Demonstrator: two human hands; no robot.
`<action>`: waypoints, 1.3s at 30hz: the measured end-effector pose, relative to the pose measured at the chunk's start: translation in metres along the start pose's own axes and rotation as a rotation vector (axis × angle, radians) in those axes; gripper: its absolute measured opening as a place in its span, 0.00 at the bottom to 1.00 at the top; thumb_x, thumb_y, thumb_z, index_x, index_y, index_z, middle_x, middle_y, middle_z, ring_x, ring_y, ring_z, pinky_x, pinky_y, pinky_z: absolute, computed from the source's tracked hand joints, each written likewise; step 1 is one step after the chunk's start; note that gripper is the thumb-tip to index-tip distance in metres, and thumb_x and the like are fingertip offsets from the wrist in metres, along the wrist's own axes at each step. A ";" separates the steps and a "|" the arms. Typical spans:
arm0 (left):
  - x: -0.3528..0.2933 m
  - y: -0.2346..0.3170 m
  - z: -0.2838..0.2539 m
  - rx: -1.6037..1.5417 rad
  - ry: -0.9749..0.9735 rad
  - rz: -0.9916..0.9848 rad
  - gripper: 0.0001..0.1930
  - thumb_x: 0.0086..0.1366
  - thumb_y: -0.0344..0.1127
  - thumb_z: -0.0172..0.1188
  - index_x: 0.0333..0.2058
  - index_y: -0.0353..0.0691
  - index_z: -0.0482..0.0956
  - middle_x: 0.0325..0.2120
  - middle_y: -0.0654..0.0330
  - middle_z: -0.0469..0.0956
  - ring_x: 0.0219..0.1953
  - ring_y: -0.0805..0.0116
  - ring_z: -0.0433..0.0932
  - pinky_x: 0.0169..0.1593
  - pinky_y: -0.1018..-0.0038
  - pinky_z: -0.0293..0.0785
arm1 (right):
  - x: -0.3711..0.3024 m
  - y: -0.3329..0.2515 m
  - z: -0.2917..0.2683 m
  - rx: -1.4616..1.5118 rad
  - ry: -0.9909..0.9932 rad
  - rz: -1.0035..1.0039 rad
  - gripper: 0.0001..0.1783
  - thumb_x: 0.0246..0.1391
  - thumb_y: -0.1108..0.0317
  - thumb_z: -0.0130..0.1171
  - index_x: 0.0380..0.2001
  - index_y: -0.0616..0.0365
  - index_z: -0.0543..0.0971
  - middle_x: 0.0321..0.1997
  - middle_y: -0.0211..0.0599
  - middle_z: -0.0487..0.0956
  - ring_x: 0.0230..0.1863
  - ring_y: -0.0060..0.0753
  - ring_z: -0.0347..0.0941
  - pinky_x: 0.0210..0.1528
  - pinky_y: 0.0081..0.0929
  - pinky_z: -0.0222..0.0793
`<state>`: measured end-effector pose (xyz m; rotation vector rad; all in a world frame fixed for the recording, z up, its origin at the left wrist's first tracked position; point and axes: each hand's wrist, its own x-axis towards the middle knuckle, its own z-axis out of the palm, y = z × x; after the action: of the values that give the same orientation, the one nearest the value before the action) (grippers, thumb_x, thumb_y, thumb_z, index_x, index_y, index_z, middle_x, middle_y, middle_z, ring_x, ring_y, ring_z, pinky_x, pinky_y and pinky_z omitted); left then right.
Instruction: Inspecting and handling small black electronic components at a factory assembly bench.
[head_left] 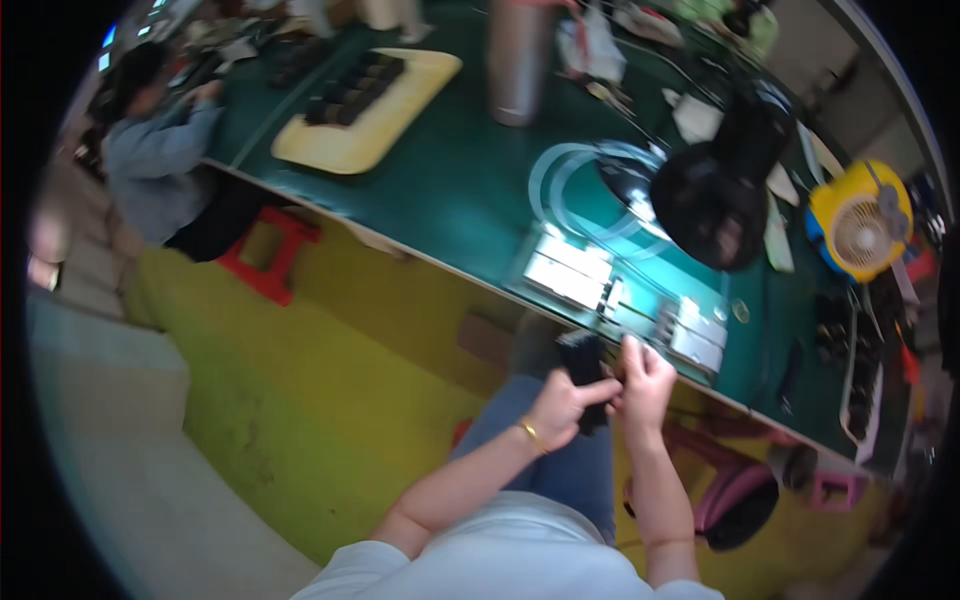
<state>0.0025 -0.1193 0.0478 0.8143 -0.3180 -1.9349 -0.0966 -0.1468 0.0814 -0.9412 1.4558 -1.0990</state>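
My left hand [558, 408], with a gold-coloured bracelet at the wrist, grips a black oblong piece [582, 352] above my lap, just off the table's front edge. Beside it my right hand [646, 382] is closed, its fingertips pinched together close to the black piece. What those fingertips hold, if anything, is too small to make out. Just beyond both hands, a metal fixture with a bright left plate [568, 270] and a right plate [698, 336] sits at the edge of the green table [430, 205].
A black lamp [712, 200] overhangs the fixture, with coiled clear tubing [545, 185] behind. Farther off stand a steel tumbler [518, 70] and a yellow tray [350, 150] of black pieces. A yellow fan [862, 225] is at right. A co-worker [160, 150] sits at far left.
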 end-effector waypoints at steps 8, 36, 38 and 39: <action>-0.010 -0.005 0.007 -0.064 -0.180 -0.039 0.05 0.53 0.24 0.57 0.30 0.36 0.71 0.22 0.63 0.72 0.23 0.76 0.72 0.26 0.80 0.68 | -0.019 0.002 -0.013 0.113 -0.023 -0.163 0.14 0.54 0.65 0.50 0.20 0.64 0.74 0.13 0.29 0.68 0.06 0.14 0.57 0.06 0.14 0.52; -0.015 -0.027 -0.017 -0.142 -0.029 -0.061 0.10 0.55 0.27 0.56 0.38 0.36 0.71 0.28 0.62 0.73 0.27 0.72 0.75 0.29 0.78 0.72 | -0.017 0.050 -0.017 -0.020 0.065 -0.250 0.10 0.51 0.72 0.52 0.18 0.66 0.74 0.14 0.23 0.69 0.14 0.11 0.58 0.16 0.11 0.52; -0.015 -0.027 -0.020 -0.128 -0.038 -0.062 0.10 0.55 0.27 0.56 0.38 0.36 0.71 0.29 0.61 0.73 0.27 0.72 0.75 0.30 0.78 0.73 | -0.020 0.047 -0.013 0.008 0.080 -0.197 0.11 0.51 0.73 0.52 0.17 0.65 0.73 0.14 0.22 0.68 0.16 0.10 0.57 0.18 0.11 0.51; -0.015 -0.028 -0.023 -0.115 -0.054 -0.086 0.11 0.56 0.28 0.56 0.38 0.36 0.71 0.29 0.61 0.73 0.28 0.72 0.75 0.30 0.78 0.73 | -0.020 0.046 -0.009 0.010 0.068 -0.200 0.11 0.51 0.73 0.52 0.17 0.65 0.73 0.14 0.22 0.68 0.16 0.10 0.57 0.18 0.11 0.51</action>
<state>0.0032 -0.0902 0.0221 0.7118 -0.2048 -2.0385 -0.1026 -0.1140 0.0430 -1.0692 1.4326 -1.2939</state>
